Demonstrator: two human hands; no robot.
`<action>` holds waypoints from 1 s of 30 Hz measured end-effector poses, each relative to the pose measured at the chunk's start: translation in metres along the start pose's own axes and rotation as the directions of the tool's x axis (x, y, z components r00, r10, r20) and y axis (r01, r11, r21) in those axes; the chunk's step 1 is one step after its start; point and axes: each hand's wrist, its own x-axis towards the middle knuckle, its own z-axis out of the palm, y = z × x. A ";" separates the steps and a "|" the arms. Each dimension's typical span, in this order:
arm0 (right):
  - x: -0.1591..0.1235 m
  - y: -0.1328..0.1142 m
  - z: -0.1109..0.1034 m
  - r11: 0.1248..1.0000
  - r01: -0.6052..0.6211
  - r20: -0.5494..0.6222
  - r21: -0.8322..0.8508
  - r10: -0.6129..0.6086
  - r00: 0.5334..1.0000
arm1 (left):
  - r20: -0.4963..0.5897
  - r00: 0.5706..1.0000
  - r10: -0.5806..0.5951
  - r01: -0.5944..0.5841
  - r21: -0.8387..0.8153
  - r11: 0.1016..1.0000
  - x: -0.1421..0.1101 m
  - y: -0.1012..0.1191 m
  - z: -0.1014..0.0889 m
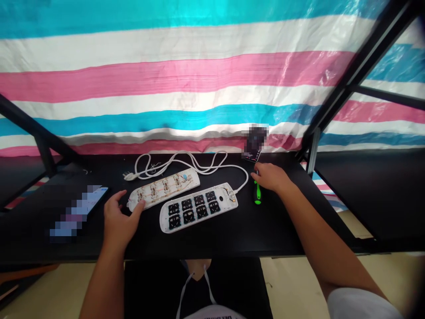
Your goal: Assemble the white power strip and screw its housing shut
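My left hand (121, 219) is at the left end of a white power strip shell half (162, 189) fitted with metal contact strips. Its thumb rests against the near edge, and the fingers are spread. Right of and nearer than this half lies the other power strip half (199, 210), with several black socket inserts and a white cord leaving its right end. My right hand (270, 176) has its fingers closed at the metal shaft of a green and black screwdriver (257, 193), whose handle points toward me. The fingertips partly hide the shaft.
The white cord (172, 161) loops behind the strip halves, ending in a plug (129, 176) at the left. A phone (78, 212) lies on the left of the black table (212, 243). A dark phone-like device (255, 141) leans at the back. Striped sheeting (199, 75) hangs behind.
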 end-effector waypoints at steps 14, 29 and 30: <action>-0.001 -0.017 0.006 0.995 0.097 -0.119 0.037 -0.092 0.989 | 0.289 0.787 0.545 -0.584 0.061 0.810 0.017 0.079 0.005; 0.003 -0.011 0.006 0.981 0.144 -0.169 0.127 -0.122 0.978 | 0.676 0.476 0.562 -0.730 -0.053 0.682 0.068 0.118 0.076; 0.003 -0.011 0.007 0.981 0.146 -0.166 0.129 -0.124 0.978 | 0.675 0.476 0.564 -0.732 -0.052 0.680 0.068 0.118 0.076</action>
